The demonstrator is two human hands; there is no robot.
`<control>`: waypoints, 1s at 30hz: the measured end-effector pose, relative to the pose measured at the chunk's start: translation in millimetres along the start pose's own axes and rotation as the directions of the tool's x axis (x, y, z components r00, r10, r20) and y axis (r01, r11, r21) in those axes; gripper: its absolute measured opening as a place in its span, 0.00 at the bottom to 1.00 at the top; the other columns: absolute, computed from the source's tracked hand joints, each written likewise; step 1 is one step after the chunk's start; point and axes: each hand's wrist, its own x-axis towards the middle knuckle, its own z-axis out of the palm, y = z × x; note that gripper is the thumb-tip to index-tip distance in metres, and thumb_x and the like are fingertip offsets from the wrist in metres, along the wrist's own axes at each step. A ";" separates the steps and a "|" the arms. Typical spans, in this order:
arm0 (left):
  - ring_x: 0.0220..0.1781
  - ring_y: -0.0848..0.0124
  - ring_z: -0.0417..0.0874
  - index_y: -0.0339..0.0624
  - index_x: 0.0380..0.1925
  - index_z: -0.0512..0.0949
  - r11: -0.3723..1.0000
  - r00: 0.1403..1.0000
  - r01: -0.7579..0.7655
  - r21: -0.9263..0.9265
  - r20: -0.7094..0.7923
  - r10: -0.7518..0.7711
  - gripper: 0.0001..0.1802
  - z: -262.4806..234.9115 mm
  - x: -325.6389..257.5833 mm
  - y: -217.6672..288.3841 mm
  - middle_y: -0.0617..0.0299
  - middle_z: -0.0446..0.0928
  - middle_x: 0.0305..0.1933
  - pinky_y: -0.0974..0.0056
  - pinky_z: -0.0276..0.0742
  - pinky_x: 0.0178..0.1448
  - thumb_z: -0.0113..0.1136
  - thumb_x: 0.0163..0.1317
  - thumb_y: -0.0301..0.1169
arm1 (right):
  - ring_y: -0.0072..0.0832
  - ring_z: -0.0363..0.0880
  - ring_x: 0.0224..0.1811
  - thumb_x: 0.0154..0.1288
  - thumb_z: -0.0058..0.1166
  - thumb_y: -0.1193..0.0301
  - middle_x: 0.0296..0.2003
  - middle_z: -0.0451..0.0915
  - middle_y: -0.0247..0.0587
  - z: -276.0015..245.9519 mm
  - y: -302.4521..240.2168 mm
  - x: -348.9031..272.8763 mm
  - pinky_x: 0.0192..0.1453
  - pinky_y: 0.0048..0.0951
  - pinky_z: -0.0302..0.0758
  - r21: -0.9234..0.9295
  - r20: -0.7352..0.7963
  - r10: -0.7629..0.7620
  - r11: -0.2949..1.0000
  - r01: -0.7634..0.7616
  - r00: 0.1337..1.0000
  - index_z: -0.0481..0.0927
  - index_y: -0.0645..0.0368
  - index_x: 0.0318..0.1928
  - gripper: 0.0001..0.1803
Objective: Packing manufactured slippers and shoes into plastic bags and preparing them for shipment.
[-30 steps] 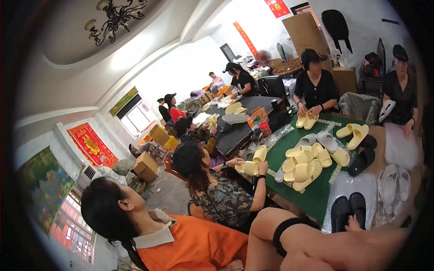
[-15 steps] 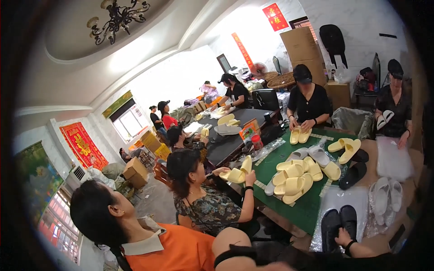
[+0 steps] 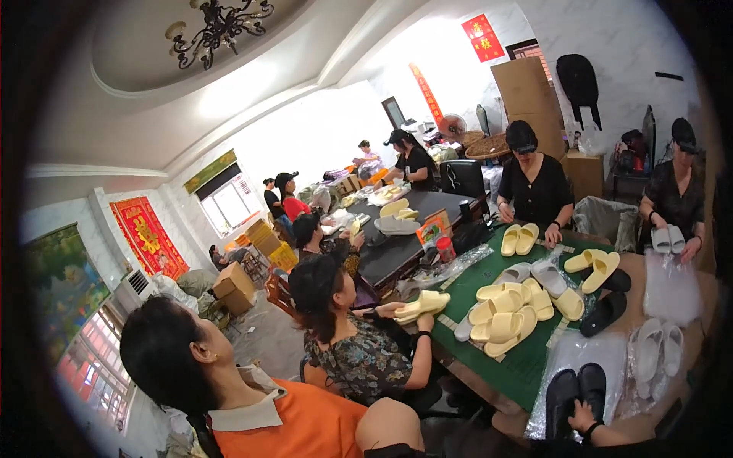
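Observation:
A pair of black slides (image 3: 565, 397) lies at the lower right, toes pointing away from me, on clear plastic bags. My right hand (image 3: 584, 420), with a dark band at the wrist, is at the heel end of the right slide, its fingers closed on the edge. My left hand is out of view. Above the bags, a heap of yellow slides (image 3: 504, 317) is spread on the green table mat (image 3: 473, 370). Grey slides wrapped in plastic (image 3: 649, 355) are to the right of the black pair.
Close on my left sits a person in orange (image 3: 298, 424). Beyond, a person in a floral top (image 3: 359, 366) holds yellow slides. Across the table, a person in black (image 3: 534, 191) is beside a yellow pair; another (image 3: 672, 195) handles grey slides over plastic bags (image 3: 672, 286).
The view has shifted slightly. My right hand stays by the black slides. The floral-topped person brings two yellow slides together, and the person at far right has lowered the grey pair onto the bags.

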 end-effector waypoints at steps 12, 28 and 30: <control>0.40 0.55 0.73 0.35 0.31 0.72 0.083 -0.036 0.975 0.206 0.514 -0.857 0.08 64.0 -271.1 49.2 0.50 0.73 0.35 0.59 0.70 0.43 0.53 0.51 0.27 | 0.55 0.45 0.65 0.48 0.52 0.56 0.59 0.53 0.65 -13.2 -27.2 27.4 0.65 0.55 0.41 -0.046 -0.109 0.068 0.996 -0.073 0.992 0.73 0.62 0.46 0.27; 0.33 0.57 0.75 0.38 0.22 0.74 0.387 -0.134 0.895 0.220 0.962 -0.236 0.07 81.9 -395.0 253.1 0.54 0.72 0.28 0.60 0.71 0.37 0.51 0.47 0.30 | 0.54 0.51 0.64 0.42 0.53 0.49 0.61 0.50 0.65 -16.8 -27.5 16.2 0.65 0.48 0.48 -0.134 -0.025 0.324 0.936 -0.325 0.946 0.69 0.48 0.54 0.36; 0.39 0.58 0.72 0.38 0.28 0.72 0.244 -0.151 0.921 0.304 0.856 -0.494 0.08 81.0 -376.6 210.8 0.54 0.71 0.32 0.60 0.68 0.41 0.52 0.47 0.29 | 0.50 0.62 0.58 0.45 0.53 0.50 0.57 0.61 0.62 -34.7 -47.1 12.0 0.61 0.44 0.57 0.051 0.184 0.182 0.980 -0.194 0.966 0.70 0.49 0.53 0.33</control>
